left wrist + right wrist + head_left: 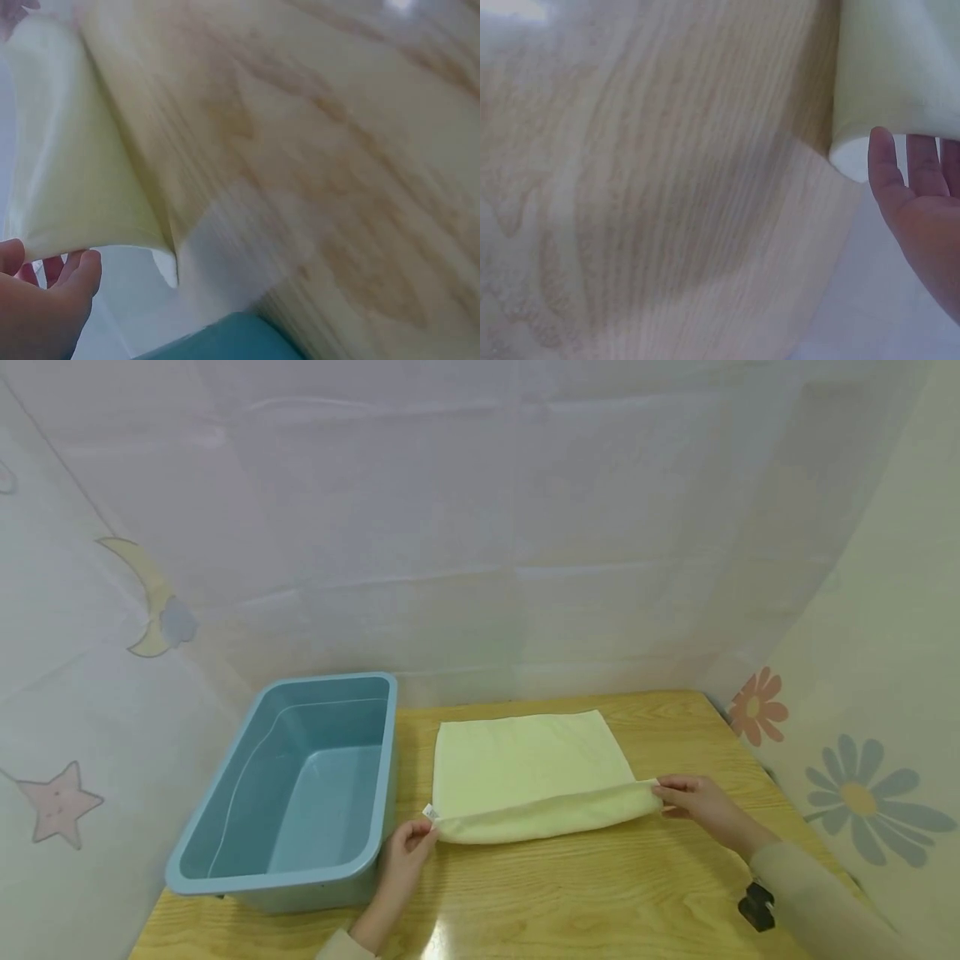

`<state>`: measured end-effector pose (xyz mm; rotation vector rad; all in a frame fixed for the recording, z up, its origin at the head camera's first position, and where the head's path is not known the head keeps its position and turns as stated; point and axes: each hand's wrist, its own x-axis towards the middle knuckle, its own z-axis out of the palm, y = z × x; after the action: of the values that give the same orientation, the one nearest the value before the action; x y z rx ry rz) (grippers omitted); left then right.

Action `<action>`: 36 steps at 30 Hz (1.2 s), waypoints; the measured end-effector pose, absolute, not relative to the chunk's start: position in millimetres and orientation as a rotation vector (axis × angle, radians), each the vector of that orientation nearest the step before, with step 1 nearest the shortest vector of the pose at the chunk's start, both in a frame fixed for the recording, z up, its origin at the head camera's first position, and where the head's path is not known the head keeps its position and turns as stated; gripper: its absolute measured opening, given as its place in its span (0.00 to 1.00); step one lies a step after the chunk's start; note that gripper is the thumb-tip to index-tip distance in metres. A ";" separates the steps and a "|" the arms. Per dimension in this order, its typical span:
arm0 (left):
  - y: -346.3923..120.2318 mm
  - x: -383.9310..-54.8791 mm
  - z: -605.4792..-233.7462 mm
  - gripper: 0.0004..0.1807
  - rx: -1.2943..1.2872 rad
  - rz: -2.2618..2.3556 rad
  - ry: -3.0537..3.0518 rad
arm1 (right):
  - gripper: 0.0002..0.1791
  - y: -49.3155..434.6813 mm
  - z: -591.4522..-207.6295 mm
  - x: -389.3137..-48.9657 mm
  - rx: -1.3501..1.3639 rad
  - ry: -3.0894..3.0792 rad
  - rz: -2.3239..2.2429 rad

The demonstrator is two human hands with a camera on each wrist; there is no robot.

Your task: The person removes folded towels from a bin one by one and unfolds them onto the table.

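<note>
A pale yellow towel (525,760) lies spread on the wooden table, its near edge lifted and folded over toward the far side. My left hand (408,852) pinches the near left corner, close to a small white tag (431,812). At the opposite end, my right hand (697,806) pinches the near right corner. The left wrist view shows the towel (82,165) bending in a curve from the fingers of the left hand (45,307). In the right wrist view the towel's rounded fold (892,67) hangs beside the right hand (922,202).
A blue plastic tub (281,881) stands on the table at the left, right beside my left hand. The wooden table (570,902) extends in front of the towel. White cloth walls with printed shapes enclose the back and sides. A small black object (757,907) is at the right wrist.
</note>
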<state>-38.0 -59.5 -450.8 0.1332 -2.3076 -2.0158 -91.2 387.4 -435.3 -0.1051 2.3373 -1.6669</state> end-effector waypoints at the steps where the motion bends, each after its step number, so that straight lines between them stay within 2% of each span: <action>1: -60.3 -37.7 -452.1 0.10 0.129 -2.008 -2.323 | 0.26 388.4 -436.2 -90.2 -0.120 2.332 -1.661; 15: -65.9 -29.0 -462.4 0.09 0.088 -1.956 -2.457 | 0.24 403.0 -455.3 -75.9 -0.203 2.257 -1.585; 23: -68.5 -27.0 -464.7 0.08 -0.001 -1.944 -2.498 | 0.18 408.4 -461.5 -73.0 -0.315 2.187 -1.586; 29: -72.2 -26.2 -470.2 0.05 -0.070 -1.920 -2.533 | 0.18 413.4 -464.1 -71.9 -0.395 2.175 -1.547; 36: -77.1 -22.9 -474.0 0.03 -0.244 -1.819 -2.580 | 0.15 417.1 -468.9 -72.5 -0.571 2.163 -1.442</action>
<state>-22.9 -77.1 -474.0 -0.2445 -2.5796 -1.8195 -72.5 417.1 -468.9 -0.5710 2.1632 -1.4424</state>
